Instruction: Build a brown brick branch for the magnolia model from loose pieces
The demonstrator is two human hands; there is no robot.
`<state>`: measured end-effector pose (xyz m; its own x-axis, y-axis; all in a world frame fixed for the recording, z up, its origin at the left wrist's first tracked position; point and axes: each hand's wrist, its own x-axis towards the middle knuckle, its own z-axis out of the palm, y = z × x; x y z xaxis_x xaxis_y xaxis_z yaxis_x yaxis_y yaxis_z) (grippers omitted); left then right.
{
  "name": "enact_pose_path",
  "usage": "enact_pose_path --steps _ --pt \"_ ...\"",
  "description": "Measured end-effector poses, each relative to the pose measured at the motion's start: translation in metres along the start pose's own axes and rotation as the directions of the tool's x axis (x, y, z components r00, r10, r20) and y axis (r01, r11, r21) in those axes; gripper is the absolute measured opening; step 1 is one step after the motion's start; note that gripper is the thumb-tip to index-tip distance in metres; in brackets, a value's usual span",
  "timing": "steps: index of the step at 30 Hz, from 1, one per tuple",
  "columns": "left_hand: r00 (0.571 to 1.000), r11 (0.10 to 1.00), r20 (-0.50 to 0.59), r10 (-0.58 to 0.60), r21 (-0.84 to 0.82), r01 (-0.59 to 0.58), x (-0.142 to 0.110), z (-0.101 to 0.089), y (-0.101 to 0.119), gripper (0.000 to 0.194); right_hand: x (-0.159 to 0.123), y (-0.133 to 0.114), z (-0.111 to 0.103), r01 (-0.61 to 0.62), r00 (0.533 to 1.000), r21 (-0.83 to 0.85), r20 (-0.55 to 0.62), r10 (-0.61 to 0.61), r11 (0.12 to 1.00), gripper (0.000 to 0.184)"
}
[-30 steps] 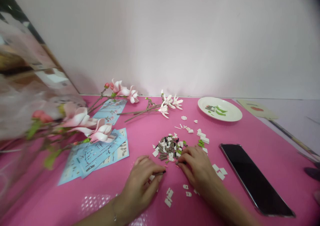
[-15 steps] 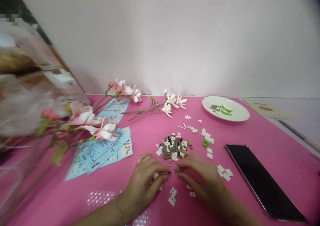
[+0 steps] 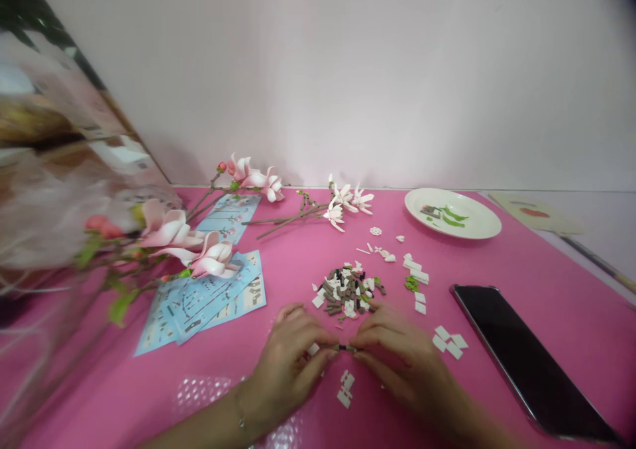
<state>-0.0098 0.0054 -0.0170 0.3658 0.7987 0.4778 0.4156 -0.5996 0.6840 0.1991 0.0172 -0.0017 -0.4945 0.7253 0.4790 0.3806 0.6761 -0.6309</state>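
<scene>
At the front middle of the table, my left hand [image 3: 288, 356] pinches a thin grey-brown building-block stick with a black end piece [image 3: 342, 348]. From the other side, my right hand [image 3: 405, 349] pinches a short grey-brown block [image 3: 352, 349] whose end meets the black piece. Fingertips cover most of both parts, so how firmly they join is hidden. Just beyond the fingers lies a pile of small brown, white, black and green blocks [image 3: 348, 292]. Several white flat pieces [image 3: 346, 389] rest on the pink table between my wrists.
Blossom branches [image 3: 213, 257] lie over blue printed sheets [image 3: 199, 306] at left, with a white-flowered branch [image 3: 293, 222] behind. A white plate [image 3: 479, 227] with green parts stands back right. A phone [image 3: 527, 356] lies right; bubble wrap [image 3: 203, 396] is near my left forearm.
The two parts, apart before, now touch end to end between my fingertips. My right hand has closed in on the left one. The whole view has shifted slightly.
</scene>
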Motion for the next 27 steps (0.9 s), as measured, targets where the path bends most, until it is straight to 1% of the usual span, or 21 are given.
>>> enact_pose_path --steps 8,13,18,22,25,27 --pt "0.999 0.998 -0.004 0.051 0.034 -0.051 -0.0022 0.001 -0.0006 0.012 0.0 -0.0024 0.0027 -0.034 0.998 0.045 0.047 0.032 0.998 0.008" --pt "0.997 0.997 0.003 0.08 0.014 -0.08 -0.004 0.0006 0.0009 0.014 -0.0003 -0.0033 0.006 -0.04 0.997 0.076 0.07 0.034 0.996 0.007" --pt "0.996 0.996 0.013 0.09 0.008 -0.09 -0.0052 0.0016 0.0008 0.014 -0.0034 -0.0034 0.0065 -0.058 0.994 0.113 0.095 0.047 0.992 0.009" --pt "0.998 0.998 0.014 0.066 0.016 -0.066 -0.0037 0.0008 0.0011 0.012 -0.0043 -0.002 0.0053 -0.062 0.995 0.087 0.087 0.054 0.994 0.009" --pt "1.0 1.0 0.023 0.004 0.027 -0.004 -0.0017 -0.0016 0.0017 0.012 -0.0023 -0.002 0.0026 -0.043 0.998 0.062 0.041 0.04 0.997 0.008" --pt "0.998 0.999 0.051 -0.033 0.036 0.031 -0.0009 -0.003 0.0018 0.011 -0.0003 -0.0028 0.0005 -0.023 1.0 0.04 0.019 0.023 0.999 0.008"
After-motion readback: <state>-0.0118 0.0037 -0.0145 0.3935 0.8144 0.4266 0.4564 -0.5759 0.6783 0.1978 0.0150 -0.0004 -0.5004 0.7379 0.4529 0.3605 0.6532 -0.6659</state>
